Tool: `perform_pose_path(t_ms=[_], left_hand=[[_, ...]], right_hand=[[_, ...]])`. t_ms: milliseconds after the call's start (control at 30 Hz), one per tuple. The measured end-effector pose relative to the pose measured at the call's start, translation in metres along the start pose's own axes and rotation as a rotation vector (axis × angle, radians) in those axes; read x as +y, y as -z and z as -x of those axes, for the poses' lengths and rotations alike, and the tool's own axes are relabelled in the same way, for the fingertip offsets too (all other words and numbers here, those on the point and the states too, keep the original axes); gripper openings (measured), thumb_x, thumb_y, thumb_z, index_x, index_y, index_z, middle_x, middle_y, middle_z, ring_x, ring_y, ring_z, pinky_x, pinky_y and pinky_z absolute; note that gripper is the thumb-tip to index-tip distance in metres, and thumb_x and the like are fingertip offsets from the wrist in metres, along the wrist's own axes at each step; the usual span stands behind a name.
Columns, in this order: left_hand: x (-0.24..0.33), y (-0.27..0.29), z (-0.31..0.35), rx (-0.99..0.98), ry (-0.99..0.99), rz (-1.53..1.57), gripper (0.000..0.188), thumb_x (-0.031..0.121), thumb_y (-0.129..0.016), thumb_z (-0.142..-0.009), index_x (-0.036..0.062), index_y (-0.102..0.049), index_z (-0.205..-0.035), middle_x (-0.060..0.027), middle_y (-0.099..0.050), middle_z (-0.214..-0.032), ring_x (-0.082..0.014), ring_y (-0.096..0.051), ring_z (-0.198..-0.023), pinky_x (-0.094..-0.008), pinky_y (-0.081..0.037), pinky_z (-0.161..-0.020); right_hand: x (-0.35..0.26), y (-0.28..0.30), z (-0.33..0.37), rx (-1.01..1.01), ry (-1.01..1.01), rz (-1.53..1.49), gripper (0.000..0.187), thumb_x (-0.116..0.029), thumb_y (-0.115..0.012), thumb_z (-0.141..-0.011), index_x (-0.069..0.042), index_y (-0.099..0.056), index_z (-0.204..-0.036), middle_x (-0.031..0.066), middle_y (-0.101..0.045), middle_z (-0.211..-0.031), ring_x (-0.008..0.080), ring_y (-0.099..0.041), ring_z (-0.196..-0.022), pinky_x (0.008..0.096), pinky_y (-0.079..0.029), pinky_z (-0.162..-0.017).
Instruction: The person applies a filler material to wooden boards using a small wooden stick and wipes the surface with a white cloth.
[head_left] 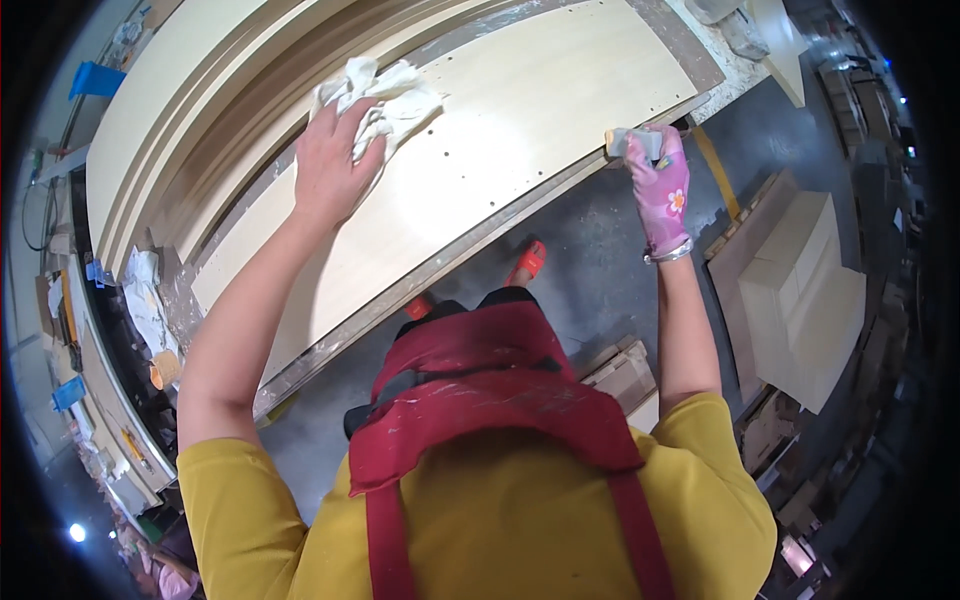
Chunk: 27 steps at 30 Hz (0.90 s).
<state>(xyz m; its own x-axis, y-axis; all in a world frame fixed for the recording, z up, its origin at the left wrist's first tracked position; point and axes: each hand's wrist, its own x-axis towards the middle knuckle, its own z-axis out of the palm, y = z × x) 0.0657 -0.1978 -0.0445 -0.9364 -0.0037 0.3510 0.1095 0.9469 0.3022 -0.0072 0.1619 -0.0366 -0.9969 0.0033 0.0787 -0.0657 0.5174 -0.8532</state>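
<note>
My bare left hand (335,180) lies on a crumpled white cloth (408,100), with its fingers partly sunk into the folds. Beneath the cloth is a large pale wooden panel (520,130) with several small dark holes in it. My right hand (662,195), in a pink flowered glove, is closed round a grey sanding block (618,144) with a tan side. That block is at the panel's near edge, toward its right end; its contact with the edge is partly hidden by my fingers.
Curved pale wooden pieces (180,130) lie beyond the panel on the left. A dusty workbench edge (340,350) runs along the near side. Cardboard-coloured boards (790,290) are stacked on the floor at right, and a box (615,375) stands near my legs.
</note>
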Motion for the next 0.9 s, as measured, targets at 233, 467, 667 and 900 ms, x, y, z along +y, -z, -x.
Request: perform_pose_path(t_ms=[233,467,667,900], left_hand=[[-0.011,-0.006,0.009,-0.001,0.048,0.083,0.045,0.038,-0.056,-0.084,0.0147,-0.052,-0.123,-0.0184,-0.052,-0.117,-0.0331,-0.047,-0.113,-0.0468,-0.036,-0.090],[-0.032,0.013,0.010,0.111,-0.002,0.311,0.034,0.022,-0.056,-0.080,0.0139,-0.058,-0.113,-0.0142,-0.054,-0.098,-0.0335,-0.054,-0.092,-0.0411,-0.044,-0.079],[-0.092,0.134,0.101,-0.300,0.258,0.044,0.042,0.033,-0.062,-0.081,0.0090,-0.056,-0.114,-0.0147,-0.056,-0.109,-0.0306,-0.055,-0.103,-0.0379,-0.046,-0.085],[-0.126,0.167,0.143,-0.720,0.457,-0.066,0.063,0.035,-0.073,-0.072,0.0066,-0.047,-0.122,-0.0154,-0.055,-0.117,-0.0331,-0.051,-0.112,-0.0389,-0.041,-0.094]], right_hand=[[-0.080,-0.107,0.153,-0.219,0.366,0.138,0.039,-0.024,-0.064,-0.082,-0.001,-0.053,-0.112,0.0183,-0.056,-0.099,0.0328,-0.061,-0.079,0.0403,-0.050,-0.068],[-0.137,-0.132,0.193,-0.436,0.267,0.043,0.036,-0.027,-0.064,-0.082,-0.005,-0.054,-0.107,0.0172,-0.061,-0.090,0.0353,-0.063,-0.078,0.0413,-0.052,-0.070],[-0.079,-0.102,0.132,-0.095,0.157,0.023,0.037,-0.028,-0.066,-0.082,-0.002,-0.054,-0.105,0.0167,-0.061,-0.087,0.0309,-0.064,-0.076,0.0385,-0.052,-0.066],[-0.131,-0.179,0.223,-0.616,0.526,0.067,0.034,-0.025,-0.069,-0.077,-0.007,-0.052,-0.101,0.0127,-0.056,-0.083,0.0314,-0.063,-0.065,0.0381,-0.052,-0.056]])
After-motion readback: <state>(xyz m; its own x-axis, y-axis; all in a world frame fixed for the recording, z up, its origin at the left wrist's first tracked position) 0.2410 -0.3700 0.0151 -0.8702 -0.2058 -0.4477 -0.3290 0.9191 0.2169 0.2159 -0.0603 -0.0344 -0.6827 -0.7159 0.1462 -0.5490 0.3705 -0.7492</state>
